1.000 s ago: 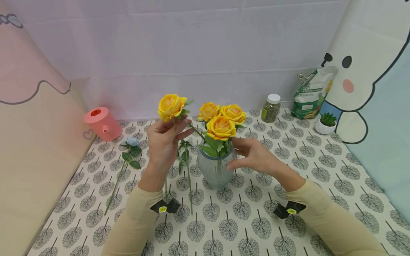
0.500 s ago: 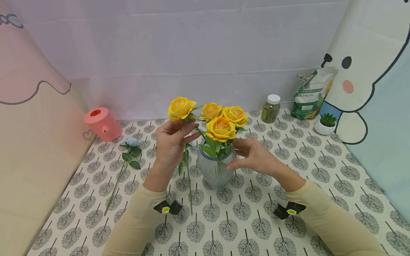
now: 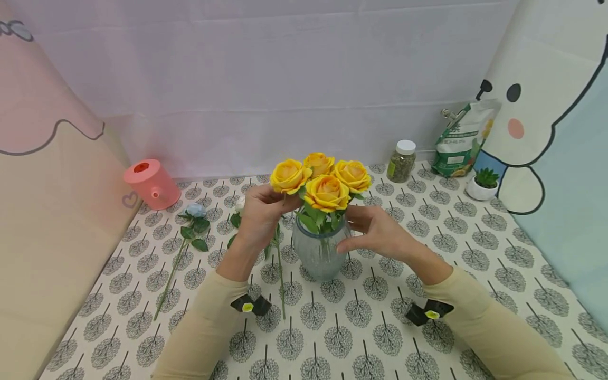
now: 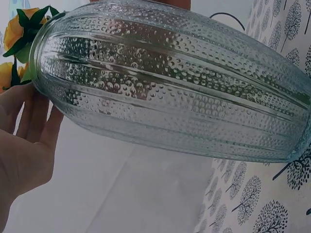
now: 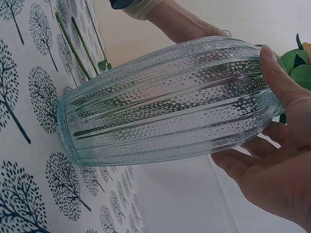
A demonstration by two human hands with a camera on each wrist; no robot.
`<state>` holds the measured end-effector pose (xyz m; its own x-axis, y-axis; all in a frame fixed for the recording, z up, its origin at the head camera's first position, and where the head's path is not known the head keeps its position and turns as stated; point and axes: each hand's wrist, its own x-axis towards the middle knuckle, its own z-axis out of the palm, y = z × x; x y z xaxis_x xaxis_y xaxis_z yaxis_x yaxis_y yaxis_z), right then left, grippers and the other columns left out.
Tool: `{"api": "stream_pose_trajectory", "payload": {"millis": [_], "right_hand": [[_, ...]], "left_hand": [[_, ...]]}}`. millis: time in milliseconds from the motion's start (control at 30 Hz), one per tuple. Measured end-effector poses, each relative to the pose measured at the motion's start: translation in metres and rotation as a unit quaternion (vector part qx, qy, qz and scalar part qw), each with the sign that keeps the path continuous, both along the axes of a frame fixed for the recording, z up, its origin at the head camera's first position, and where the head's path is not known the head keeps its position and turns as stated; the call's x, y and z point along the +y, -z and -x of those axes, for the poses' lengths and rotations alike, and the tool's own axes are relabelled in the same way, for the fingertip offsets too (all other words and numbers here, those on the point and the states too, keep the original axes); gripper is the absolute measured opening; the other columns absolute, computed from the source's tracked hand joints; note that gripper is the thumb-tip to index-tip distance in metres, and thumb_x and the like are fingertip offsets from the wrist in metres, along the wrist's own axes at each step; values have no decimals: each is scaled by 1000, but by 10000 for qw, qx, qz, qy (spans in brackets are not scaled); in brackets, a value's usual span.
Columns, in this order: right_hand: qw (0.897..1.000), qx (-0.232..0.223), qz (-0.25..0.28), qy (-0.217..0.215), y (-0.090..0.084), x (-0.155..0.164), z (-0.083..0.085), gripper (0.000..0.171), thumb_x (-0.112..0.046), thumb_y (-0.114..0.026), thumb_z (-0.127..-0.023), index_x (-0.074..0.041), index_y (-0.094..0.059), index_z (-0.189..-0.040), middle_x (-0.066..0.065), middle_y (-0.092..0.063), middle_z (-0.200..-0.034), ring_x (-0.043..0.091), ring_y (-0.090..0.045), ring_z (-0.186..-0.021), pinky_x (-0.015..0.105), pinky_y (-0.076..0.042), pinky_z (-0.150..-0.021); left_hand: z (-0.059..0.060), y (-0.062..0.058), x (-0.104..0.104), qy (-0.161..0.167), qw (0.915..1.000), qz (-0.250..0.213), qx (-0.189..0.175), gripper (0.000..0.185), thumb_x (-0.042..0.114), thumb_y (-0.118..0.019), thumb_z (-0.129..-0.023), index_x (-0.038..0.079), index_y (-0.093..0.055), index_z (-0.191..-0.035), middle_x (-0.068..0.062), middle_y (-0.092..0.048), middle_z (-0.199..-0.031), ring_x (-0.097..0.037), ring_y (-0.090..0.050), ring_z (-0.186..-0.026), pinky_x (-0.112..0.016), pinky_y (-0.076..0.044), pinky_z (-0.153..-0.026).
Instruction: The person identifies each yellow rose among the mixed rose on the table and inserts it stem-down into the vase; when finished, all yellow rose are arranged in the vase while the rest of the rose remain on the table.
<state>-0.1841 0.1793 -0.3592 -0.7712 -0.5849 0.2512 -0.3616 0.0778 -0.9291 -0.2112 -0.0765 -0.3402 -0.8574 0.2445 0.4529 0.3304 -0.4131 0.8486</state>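
Note:
A ribbed, dimpled glass vase [image 3: 320,258] stands upright on the cloth, with yellow roses [image 3: 328,194] in its mouth. My left hand [image 3: 263,216] pinches another yellow rose [image 3: 288,177] just under its bloom, at the left of the bunch; its fingertips are partly hidden by petals. On the other side my right hand [image 3: 377,229] holds the vase near its rim, thumb in front and fingers behind. The right wrist view shows that thumb [image 5: 277,73] against the glass. A blue rose [image 3: 195,211] lies to the left. A white rose [image 3: 239,203] is partly covered by my left hand.
A pink watering can [image 3: 154,184] is at the back left. At the back right are a lidded jar [image 3: 401,162], a green-and-white bag [image 3: 458,148] and a small potted succulent [image 3: 483,184]. A loose green stem [image 3: 281,279] lies left of the vase.
My left hand has moved right and down with its yellow rose, which now sits close against the other blooms. The white rose has come into view. My right hand has stayed on the vase.

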Motion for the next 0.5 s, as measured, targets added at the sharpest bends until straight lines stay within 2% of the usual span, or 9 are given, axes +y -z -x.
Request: {"api": "stream_pose_trajectory", "payload": {"millis": [167, 300, 500], "right_hand": [[9999, -28, -86, 51, -1, 0, 0, 75, -14, -89, -76, 5, -53, -139, 15, -54, -143, 30, -50, -134, 36, -38, -112], [9999, -65, -113, 65, -1, 0, 0, 74, -13, -89, -76, 5, -54, -138, 15, -55, -142, 30, -50, -133, 37, -38, -113], [9998, -90, -151, 105, -1, 0, 0, 73, -14, -89, -75, 5, -55, -137, 15, -56, -141, 30, -51, -133, 40, -37, -113]], "left_hand": [[5, 3, -6, 167, 9987, 429, -199, 53, -21, -60, -83, 24, -78, -105, -2, -71, -115, -20, -66, -109, -37, -56, -94], [8, 3, -14, 448, 9968, 576, -329, 53, -21, -61, -81, 23, -79, -105, -3, -70, -118, -20, -65, -111, -38, -56, -94], [9, 3, -18, 713, 9938, 822, -241, 52, -19, -64, -79, 23, -78, -107, -5, -67, -125, -24, -60, -119, -42, -49, -104]]}}
